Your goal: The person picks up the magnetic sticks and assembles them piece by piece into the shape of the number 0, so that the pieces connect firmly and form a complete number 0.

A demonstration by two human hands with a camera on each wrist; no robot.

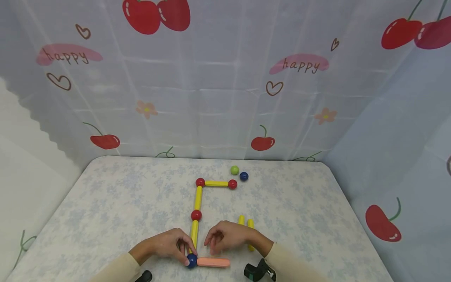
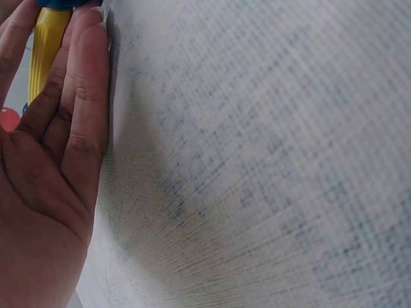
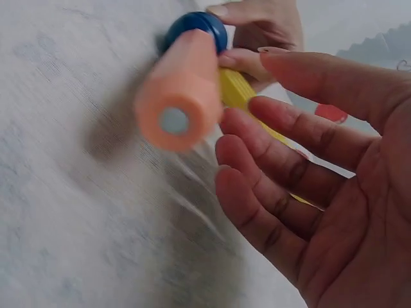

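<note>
My left hand (image 1: 171,244) pinches a blue ball (image 1: 192,261) near the table's front edge. A yellow stick (image 1: 194,233) runs from that ball to a red ball (image 1: 196,215), and a salmon-pink stick (image 1: 213,262) joins it on the right. The salmon stick's round end, with a grey disc (image 3: 174,120), faces the right wrist camera. Just above that stick hovers my right hand (image 1: 229,236), fingers loosely bent and holding nothing. Beyond the red ball, another yellow stick (image 1: 198,198) leads to a corner red ball (image 1: 200,182). From there a yellow stick (image 1: 216,183) reaches a further red ball (image 1: 232,184).
A green ball (image 1: 234,170) and a loose blue ball (image 1: 244,176) lie at the back. Two loose yellow sticks (image 1: 250,224) lie partly behind my right hand and wrist. A black device (image 1: 260,270) is by the right sleeve. Printed curtains (image 1: 225,98) enclose the table (image 1: 299,203).
</note>
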